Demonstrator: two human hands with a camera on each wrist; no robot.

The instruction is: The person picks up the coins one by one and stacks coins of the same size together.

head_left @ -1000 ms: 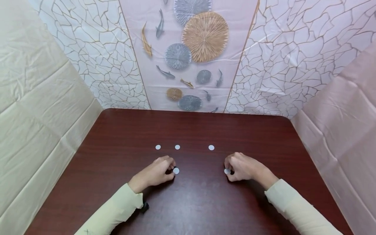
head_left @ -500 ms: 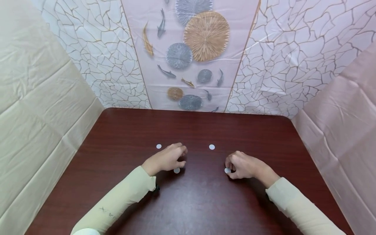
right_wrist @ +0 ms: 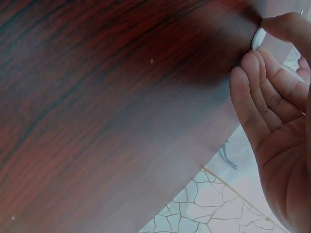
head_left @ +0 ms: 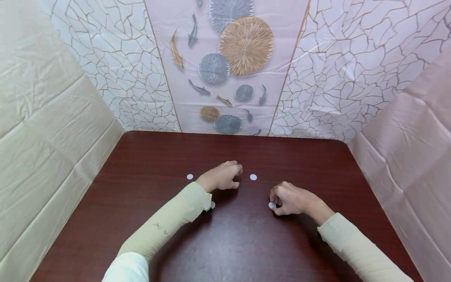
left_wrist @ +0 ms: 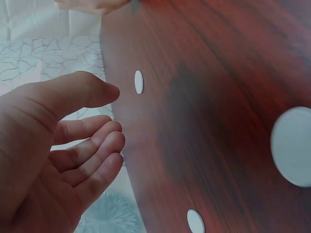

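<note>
My left hand point(head_left: 222, 176) hovers over the middle of the table, fingers and thumb apart with nothing between them. A small white disc point(head_left: 253, 177) lies just to its right, and in the left wrist view this disc point(left_wrist: 139, 82) shows beyond the thumb. Another white disc point(head_left: 213, 204) peeks out beside the left cuff. Farther left lies one more disc point(head_left: 190, 176). My right hand point(head_left: 292, 199) rests low on the table, pinching a white disc point(head_left: 272, 205) between thumb and fingers; the right wrist view shows this disc's edge point(right_wrist: 258, 39) between the fingertips.
The dark red-brown wooden table point(head_left: 225, 243) has fabric on three sides. A patterned cloth point(head_left: 246, 90) hangs along its far edge, with plain pale cloths at the left point(head_left: 53, 156) and right point(head_left: 408, 156).
My left hand has left the front-left disc and moved forward and right, its forearm now covering part of that area and a rear disc. My right hand has stayed at its disc.
</note>
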